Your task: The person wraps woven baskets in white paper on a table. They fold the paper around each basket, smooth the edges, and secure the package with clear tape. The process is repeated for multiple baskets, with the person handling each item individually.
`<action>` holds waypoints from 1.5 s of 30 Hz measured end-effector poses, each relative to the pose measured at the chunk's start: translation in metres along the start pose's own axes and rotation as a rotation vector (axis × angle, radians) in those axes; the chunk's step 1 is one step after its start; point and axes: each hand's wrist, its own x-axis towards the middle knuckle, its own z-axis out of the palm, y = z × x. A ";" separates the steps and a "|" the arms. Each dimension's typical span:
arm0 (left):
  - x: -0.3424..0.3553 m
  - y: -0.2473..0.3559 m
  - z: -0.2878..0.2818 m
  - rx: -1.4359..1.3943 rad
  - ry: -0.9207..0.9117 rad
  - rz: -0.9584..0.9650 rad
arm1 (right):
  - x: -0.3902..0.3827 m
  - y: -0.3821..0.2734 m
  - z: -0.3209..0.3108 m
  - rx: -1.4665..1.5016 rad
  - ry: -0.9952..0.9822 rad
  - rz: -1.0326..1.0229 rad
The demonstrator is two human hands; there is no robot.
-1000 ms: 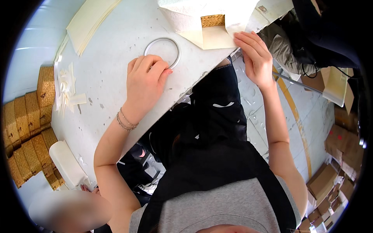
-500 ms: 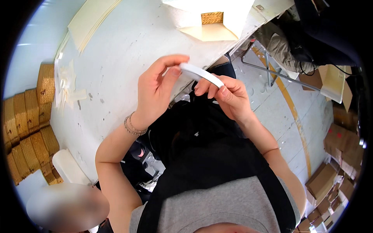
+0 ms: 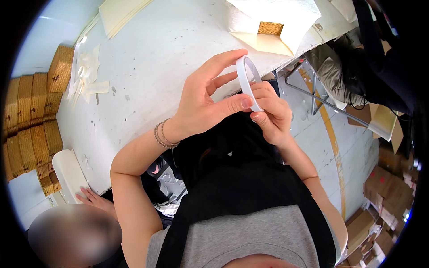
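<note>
Between my two hands is a narrow white ring that looks like a roll of tape point(image 3: 242, 80), held upright above the table's near edge. My left hand point(image 3: 196, 100) pinches its rim, thumb at the bottom and a fingertip at the top. From the other side, my right hand point(image 3: 273, 110) grips the ring with curled fingers and thumb, partly behind it. Beyond the hands, a white wrapping point(image 3: 301, 24) lies on the table with a cream flap and a woven straw piece point(image 3: 271, 28) showing through its opening.
Stacked woven boxes point(image 3: 33, 100) stand at the left, near pale strips point(image 3: 87, 73) on the white table point(image 3: 147, 53). Cream sheets point(image 3: 120, 15) lie at the far left. A co-worker's hand point(image 3: 96, 200) rests by a cream roll point(image 3: 69, 172). Cardboard boxes point(image 3: 380, 192) fill the lower right.
The ring has turned from lying nearly flat to upright. My left hand has shifted right and now spans its rim. A co-worker's hand has appeared at the lower left.
</note>
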 end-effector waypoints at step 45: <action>0.008 -0.010 -0.004 -0.126 -0.128 -0.131 | 0.004 -0.016 0.005 0.180 0.095 0.292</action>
